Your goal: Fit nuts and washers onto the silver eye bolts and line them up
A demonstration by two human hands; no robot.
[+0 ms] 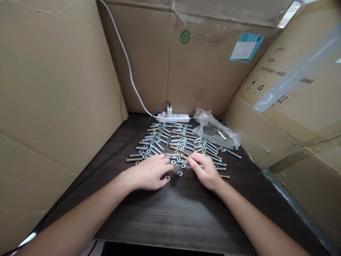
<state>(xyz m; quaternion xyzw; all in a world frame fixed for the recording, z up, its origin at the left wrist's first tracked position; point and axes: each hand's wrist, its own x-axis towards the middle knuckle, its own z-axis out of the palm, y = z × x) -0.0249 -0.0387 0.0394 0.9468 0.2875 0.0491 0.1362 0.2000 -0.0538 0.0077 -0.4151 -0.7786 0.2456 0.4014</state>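
Observation:
My left hand point(150, 171) hovers low over the dark table, fingers bent and thumb apart from them. By its thumb tip is a flat washer point(167, 178), which the thumb seems to touch. Thumb and index finger of my right hand point(205, 171) are pinched together above the bolts; anything between them is hidden. Between the hands lie a nut point(180, 174), a spring washer point(176, 172) and another flat washer point(173, 162). Beyond them, several metal expansion bolts point(181, 151) lie in rough columns, with washers and nuts among them.
A white power strip point(177, 118) with a plugged-in adapter point(169, 112) stands at the back. A clear plastic bag point(213, 129) holding metal pieces lies at the back right. Cardboard walls point(149, 64) enclose the table point(170, 217) on three sides. A black cable point(106, 160) runs along the left.

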